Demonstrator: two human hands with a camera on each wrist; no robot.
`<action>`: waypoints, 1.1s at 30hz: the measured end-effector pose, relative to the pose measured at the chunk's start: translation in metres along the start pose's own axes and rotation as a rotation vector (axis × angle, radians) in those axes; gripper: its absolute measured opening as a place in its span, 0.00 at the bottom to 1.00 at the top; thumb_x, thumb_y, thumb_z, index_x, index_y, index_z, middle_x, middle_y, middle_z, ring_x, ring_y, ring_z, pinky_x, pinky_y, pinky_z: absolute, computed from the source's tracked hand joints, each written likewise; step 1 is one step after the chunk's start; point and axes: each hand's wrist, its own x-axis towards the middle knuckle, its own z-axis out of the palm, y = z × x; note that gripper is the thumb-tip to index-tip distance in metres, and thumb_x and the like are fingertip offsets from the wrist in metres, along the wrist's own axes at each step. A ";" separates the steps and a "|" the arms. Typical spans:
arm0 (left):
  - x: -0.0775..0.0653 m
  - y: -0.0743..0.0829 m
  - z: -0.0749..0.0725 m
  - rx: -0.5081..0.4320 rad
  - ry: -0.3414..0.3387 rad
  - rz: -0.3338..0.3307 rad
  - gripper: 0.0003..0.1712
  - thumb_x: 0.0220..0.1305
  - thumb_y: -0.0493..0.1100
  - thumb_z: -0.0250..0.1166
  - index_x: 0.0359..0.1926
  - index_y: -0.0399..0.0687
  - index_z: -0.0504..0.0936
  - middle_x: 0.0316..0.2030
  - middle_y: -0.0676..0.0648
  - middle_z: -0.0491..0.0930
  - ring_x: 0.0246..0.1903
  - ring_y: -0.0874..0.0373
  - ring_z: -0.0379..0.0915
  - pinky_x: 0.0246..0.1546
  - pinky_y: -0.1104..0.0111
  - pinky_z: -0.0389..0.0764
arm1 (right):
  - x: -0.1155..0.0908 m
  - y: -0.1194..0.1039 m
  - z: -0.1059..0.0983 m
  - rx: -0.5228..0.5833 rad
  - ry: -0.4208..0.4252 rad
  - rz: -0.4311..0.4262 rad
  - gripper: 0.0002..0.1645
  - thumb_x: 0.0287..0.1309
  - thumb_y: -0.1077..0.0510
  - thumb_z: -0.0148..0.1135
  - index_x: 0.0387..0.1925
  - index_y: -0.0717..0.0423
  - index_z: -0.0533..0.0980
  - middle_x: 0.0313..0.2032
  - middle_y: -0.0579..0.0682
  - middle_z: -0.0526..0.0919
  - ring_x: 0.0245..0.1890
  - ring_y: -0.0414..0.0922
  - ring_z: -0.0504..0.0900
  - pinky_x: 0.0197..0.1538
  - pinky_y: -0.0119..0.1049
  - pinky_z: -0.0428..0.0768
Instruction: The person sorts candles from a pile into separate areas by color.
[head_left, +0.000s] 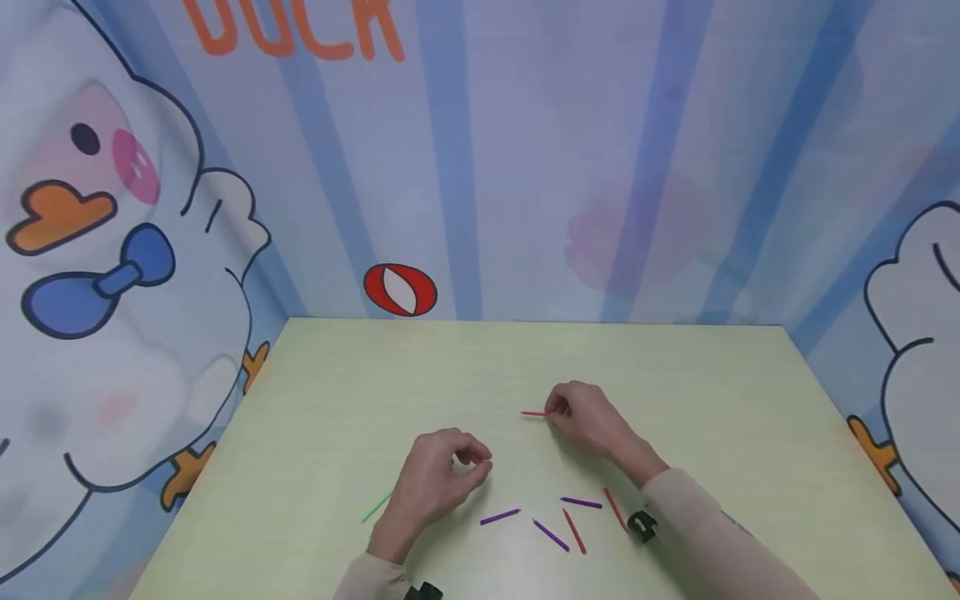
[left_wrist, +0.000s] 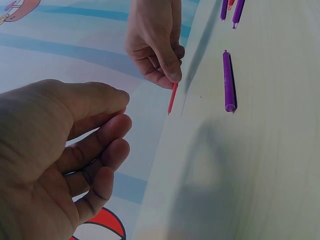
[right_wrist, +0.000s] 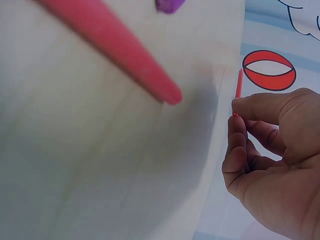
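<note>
My right hand [head_left: 588, 417] pinches a thin red candle [right_wrist: 239, 82] between thumb and forefinger, its narrow tip pointing left over the far middle of the table. Nearer and to the left is my left hand [head_left: 438, 475], fingers loosely bent, with nothing between thumb and fingertips. Below the hands lie purple candles, one [head_left: 500, 517] closest to the left hand and another [head_left: 581, 502] under the right forearm. A red candle [head_left: 574, 531] rests beside a third purple candle [head_left: 551, 535]. Another red candle [head_left: 615, 509] is close to the right wrist.
A green candle [head_left: 376, 507] lies left of the left wrist, partly hidden behind it. The pale yellow table [head_left: 337, 375] meets a printed backdrop [head_left: 525, 167] at its back edge and sides. Small black devices sit on both wrists.
</note>
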 end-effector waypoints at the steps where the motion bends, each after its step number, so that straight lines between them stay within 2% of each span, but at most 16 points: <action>1: -0.001 0.000 0.001 0.001 -0.002 0.000 0.05 0.67 0.38 0.80 0.38 0.55 0.94 0.34 0.59 0.89 0.37 0.63 0.83 0.42 0.68 0.84 | 0.000 0.001 0.000 -0.002 -0.002 0.004 0.01 0.70 0.66 0.73 0.40 0.58 0.87 0.36 0.47 0.85 0.37 0.42 0.80 0.43 0.37 0.84; 7: -0.003 -0.002 0.003 0.000 -0.007 0.000 0.05 0.67 0.38 0.80 0.38 0.54 0.94 0.34 0.59 0.89 0.37 0.64 0.83 0.41 0.69 0.83 | 0.000 0.003 0.003 -0.003 -0.009 0.023 0.04 0.68 0.65 0.76 0.41 0.62 0.87 0.35 0.47 0.85 0.36 0.41 0.81 0.43 0.37 0.84; 12: -0.004 -0.002 0.003 0.002 0.002 0.004 0.05 0.67 0.37 0.80 0.38 0.54 0.94 0.34 0.59 0.89 0.36 0.63 0.83 0.41 0.69 0.83 | 0.001 0.004 0.004 0.002 -0.011 0.029 0.01 0.69 0.66 0.74 0.39 0.60 0.87 0.35 0.47 0.85 0.37 0.42 0.81 0.43 0.37 0.84; 19: -0.004 -0.002 0.003 0.000 -0.007 0.000 0.05 0.67 0.37 0.80 0.38 0.53 0.95 0.34 0.60 0.89 0.37 0.64 0.83 0.41 0.69 0.83 | 0.001 0.006 0.006 -0.002 -0.016 0.031 0.05 0.69 0.68 0.73 0.38 0.56 0.87 0.35 0.46 0.85 0.36 0.42 0.79 0.43 0.38 0.82; 33: -0.003 -0.004 0.004 0.011 0.023 0.031 0.06 0.65 0.36 0.80 0.38 0.53 0.94 0.33 0.59 0.90 0.36 0.63 0.83 0.41 0.69 0.84 | 0.005 0.004 0.005 -0.028 -0.027 0.022 0.04 0.68 0.69 0.72 0.39 0.58 0.86 0.37 0.48 0.84 0.39 0.43 0.81 0.46 0.40 0.85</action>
